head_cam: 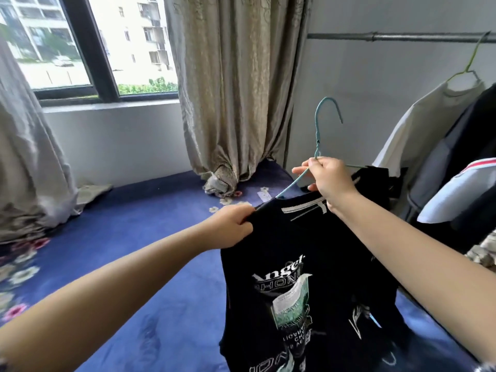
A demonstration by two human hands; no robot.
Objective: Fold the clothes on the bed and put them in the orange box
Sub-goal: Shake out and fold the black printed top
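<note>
The right hand pinches the blue wire hanger just below its hook, while the left hand grips the black printed T-shirt at its left shoulder, holding it above the blue bed. Far right, other clothes hang from a metal rail.

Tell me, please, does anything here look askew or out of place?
Yes: the blue hanger is half out of the black T-shirt, its left arm bare above the collar. The curtain hem lies bunched on the bed.
</note>
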